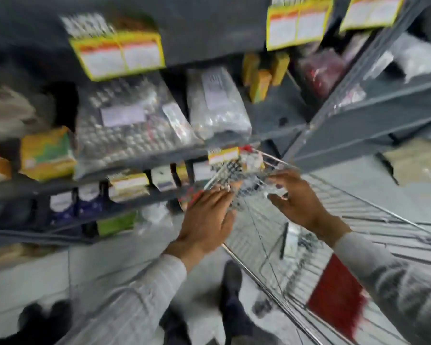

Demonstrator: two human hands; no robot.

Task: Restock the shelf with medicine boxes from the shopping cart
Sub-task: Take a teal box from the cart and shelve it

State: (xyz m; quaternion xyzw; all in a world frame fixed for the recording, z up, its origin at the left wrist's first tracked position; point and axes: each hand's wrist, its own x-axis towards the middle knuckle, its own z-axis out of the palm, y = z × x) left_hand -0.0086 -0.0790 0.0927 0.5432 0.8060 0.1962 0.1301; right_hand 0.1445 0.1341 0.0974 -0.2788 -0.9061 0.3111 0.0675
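At the bottom of the frame the person's dark shoes (pixel 230 282) stand on the pale floor, beside the silver wire shopping cart (pixel 373 220) that fills the lower right. A red flat panel (pixel 336 297) sits on the cart's near side, and a small pale box (pixel 292 236) lies inside the basket, blurred. Two arms in light grey striped sleeves (pixel 144 295) reach up to the centre of the frame. The left hand (pixel 207 217) is laid flat, fingers spread loosely, on a clear plastic pack of dark and silver blister strips (pixel 228 174) held over the cart's far corner. The right hand (pixel 299 195) curls its fingers around the pack's right end; motion blur hides how firm the grip is. Beyond, in the upper half, grey metal shelves (pixel 139 155) carry clear bags of silver blister packs (pixel 132 125), yellow and green medicine boxes (pixel 46 153) at the left, and yellow-edged price labels (pixel 117 54).
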